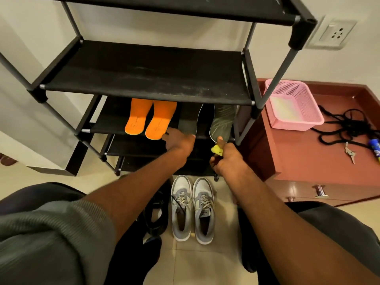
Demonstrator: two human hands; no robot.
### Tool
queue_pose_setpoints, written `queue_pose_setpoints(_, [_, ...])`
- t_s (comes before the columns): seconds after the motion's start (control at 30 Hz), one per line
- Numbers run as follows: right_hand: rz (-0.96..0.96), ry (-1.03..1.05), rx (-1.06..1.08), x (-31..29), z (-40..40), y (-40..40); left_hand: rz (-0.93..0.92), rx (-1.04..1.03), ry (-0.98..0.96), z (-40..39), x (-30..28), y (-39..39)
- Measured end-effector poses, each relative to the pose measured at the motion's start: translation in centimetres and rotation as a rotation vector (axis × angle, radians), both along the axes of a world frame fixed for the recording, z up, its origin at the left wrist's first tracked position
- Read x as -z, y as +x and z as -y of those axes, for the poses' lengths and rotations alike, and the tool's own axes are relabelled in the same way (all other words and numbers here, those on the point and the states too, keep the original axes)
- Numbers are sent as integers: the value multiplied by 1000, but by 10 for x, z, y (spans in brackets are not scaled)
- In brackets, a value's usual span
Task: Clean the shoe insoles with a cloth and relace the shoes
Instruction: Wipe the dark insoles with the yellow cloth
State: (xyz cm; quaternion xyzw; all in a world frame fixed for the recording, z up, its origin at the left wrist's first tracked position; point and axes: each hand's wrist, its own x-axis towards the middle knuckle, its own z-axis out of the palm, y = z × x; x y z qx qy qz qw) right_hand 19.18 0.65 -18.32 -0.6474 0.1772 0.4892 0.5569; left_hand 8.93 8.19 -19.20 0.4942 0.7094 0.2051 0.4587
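Now L hand (177, 140) grips grey insole (188, 120) on rack shelf; R hand (226, 156) clutches yellow cloth (217, 150) beside 2nd insole (223, 122).

Rack shelf (107, 125): orange insoles (151, 120) laid flat; green insole (188, 122) held by left hand (178, 140); yellow cloth (217, 150) gripped by right hand (228, 159).

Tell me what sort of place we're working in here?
Most likely a home entryway or hallway corner: a black shoe rack holding orange insoles, grey sneakers on a tiled floor, and a wall socket above a low brown cabinet with a pink basket.
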Motion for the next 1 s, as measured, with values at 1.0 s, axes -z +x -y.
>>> queue_pose_setpoints(1.0, [565,101,-715,-89,67,11,473,574,-291,106,-122,-75])
